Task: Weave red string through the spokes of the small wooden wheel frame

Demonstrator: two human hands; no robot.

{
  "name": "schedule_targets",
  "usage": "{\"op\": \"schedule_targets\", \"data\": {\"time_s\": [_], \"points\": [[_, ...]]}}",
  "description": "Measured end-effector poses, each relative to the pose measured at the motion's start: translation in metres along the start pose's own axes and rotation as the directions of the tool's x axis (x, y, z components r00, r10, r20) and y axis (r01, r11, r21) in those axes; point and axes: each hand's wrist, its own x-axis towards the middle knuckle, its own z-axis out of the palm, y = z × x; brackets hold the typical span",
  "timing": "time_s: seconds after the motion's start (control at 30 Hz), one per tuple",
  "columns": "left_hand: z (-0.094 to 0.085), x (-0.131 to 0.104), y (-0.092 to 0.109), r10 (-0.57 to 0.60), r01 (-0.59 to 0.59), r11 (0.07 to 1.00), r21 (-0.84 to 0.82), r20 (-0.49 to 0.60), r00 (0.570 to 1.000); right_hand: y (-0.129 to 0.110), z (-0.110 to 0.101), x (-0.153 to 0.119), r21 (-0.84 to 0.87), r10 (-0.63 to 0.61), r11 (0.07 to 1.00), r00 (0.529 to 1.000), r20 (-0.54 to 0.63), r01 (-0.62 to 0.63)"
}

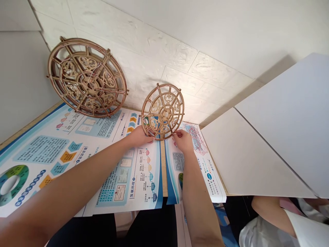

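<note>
A gold-brown round lattice frame (pixel 166 114) with scrolled cut-outs and small tabs on its rim stands tilted up near the wall. My left hand (pixel 140 136) is closed on its lower left rim, with a thin pale wire close by. At the lower right rim, my right hand (pixel 183 140) pinches with thumb and finger; whether a thin wire is also between the fingertips, I cannot tell. To the left, a stack of larger round lattice frames (pixel 88 78) leans against the wall, with thin reddish wires across it.
Printed poster sheets (pixel 102 151) cover the wooden table. Loose red wires (pixel 199 139) lie tangled at the right. A white tiled wall (pixel 144 44) stands behind, with a white partition (pixel 244 154) on the right. Beyond it, another person's arm (pixel 272 214) shows.
</note>
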Motion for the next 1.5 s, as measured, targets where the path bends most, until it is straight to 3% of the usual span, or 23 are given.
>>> {"op": "schedule_targets", "data": {"time_s": [0.3,0.53,0.67,0.87,1.03,1.33,1.5], "points": [[-0.001,0.0,0.002,-0.001,0.001,1.0,-0.003,-0.011,1.0,0.015,0.007,0.007,-0.028,-0.056,0.998,0.997,0.05,0.058],[0.006,-0.003,0.001,0.096,-0.09,0.988,0.122,-0.046,0.994,0.005,-0.001,0.001,-0.08,-0.086,0.992,0.993,0.081,0.093],[0.006,-0.003,0.002,0.114,-0.11,0.987,0.115,-0.026,0.993,0.001,-0.003,-0.001,-0.092,-0.076,0.992,0.993,0.087,0.084],[0.002,-0.003,0.001,0.098,-0.1,0.992,0.073,0.035,0.995,0.001,-0.001,-0.002,-0.096,-0.066,0.993,0.998,0.011,0.066],[-0.002,-0.004,0.005,0.064,-0.065,0.994,0.09,0.016,0.998,-0.004,-0.001,-0.003,-0.065,-0.025,0.998,0.993,-0.113,0.017],[-0.008,-0.001,-0.002,0.01,-0.01,0.993,-0.116,0.002,1.0,-0.005,0.002,-0.001,0.119,0.04,0.992,0.996,-0.079,-0.03],[-0.013,0.004,-0.011,0.032,-0.018,0.977,-0.211,0.063,0.998,0.005,0.007,0.004,0.231,0.046,0.972,0.999,-0.02,-0.04]]}}
